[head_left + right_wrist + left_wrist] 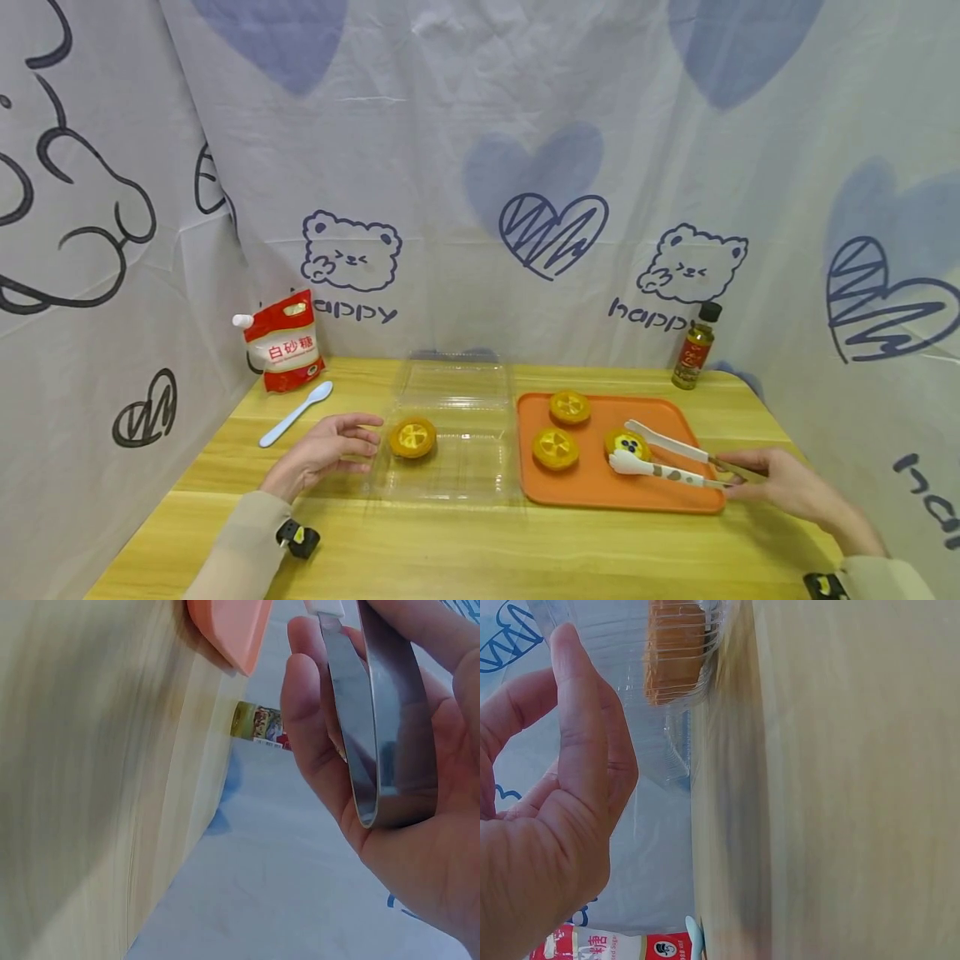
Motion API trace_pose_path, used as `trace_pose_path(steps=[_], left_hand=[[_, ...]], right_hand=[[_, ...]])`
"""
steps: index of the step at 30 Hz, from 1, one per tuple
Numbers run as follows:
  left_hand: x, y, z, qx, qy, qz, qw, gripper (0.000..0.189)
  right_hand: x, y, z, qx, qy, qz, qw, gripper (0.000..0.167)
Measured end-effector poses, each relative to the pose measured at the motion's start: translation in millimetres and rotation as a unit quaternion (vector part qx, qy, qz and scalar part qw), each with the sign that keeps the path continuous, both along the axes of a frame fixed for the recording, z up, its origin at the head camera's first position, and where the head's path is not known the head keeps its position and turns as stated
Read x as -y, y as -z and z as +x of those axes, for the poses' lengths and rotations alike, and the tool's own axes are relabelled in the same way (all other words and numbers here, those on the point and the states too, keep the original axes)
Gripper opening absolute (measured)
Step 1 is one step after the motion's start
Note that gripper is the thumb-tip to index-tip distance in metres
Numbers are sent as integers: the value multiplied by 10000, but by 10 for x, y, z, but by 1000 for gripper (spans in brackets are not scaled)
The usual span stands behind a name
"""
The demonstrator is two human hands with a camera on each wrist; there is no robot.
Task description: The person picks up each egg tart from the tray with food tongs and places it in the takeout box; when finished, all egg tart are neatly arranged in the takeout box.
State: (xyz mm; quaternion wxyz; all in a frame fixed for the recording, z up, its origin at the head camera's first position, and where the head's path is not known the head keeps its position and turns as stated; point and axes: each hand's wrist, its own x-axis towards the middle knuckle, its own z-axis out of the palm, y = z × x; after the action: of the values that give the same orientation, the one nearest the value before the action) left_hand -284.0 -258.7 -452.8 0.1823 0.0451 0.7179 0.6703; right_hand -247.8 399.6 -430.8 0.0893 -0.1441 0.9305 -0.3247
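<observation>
My right hand [787, 487] grips metal-handled tongs [405, 742]. Their pale tips stand apart on either side of an egg tart [619, 435] topped with dark berries. That tart lies on an orange tray [615, 498], along with two tarts bearing yellow wedge-shaped pieces, one at the back [570, 407] and one at the front left [556, 449]. A clear plastic clamshell box [472, 467] lies with its lid folded back, a similar tart [412, 438] in its left part. By the box's left side is my left hand [330, 450], fingers loosely bent; whether they touch it, I cannot tell.
A red and white sugar bag [288, 346] stands at the back left, a light blue spoon [296, 414] in front of it. At the back right stands a small bottle [695, 348] with a black cap. Printed cloth hangs behind and beside the wooden table [585, 558].
</observation>
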Motion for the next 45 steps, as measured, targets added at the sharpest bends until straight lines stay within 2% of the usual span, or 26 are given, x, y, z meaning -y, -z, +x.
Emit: trace_pose_path(steps=[5, 13, 18, 37, 45], left_hand=[[8, 6, -5, 8, 7, -19, 10000, 59], [25, 9, -6, -15, 40, -31, 10000, 59], [32, 1, -4, -13, 21, -37, 10000, 60], [27, 10, 0, -17, 57, -50, 10000, 63], [26, 10, -6, -55, 158, 79, 9998, 64]], right_hand=[[6, 37, -9, 107, -59, -362, 9993, 59], [45, 47, -3, -229, -81, 31, 9997, 56], [103, 27, -19, -513, 67, 367, 9980, 52], [331, -22, -30, -730, 211, 335, 9965, 53], [534, -84, -80, -647, -182, -5, 9977, 53]])
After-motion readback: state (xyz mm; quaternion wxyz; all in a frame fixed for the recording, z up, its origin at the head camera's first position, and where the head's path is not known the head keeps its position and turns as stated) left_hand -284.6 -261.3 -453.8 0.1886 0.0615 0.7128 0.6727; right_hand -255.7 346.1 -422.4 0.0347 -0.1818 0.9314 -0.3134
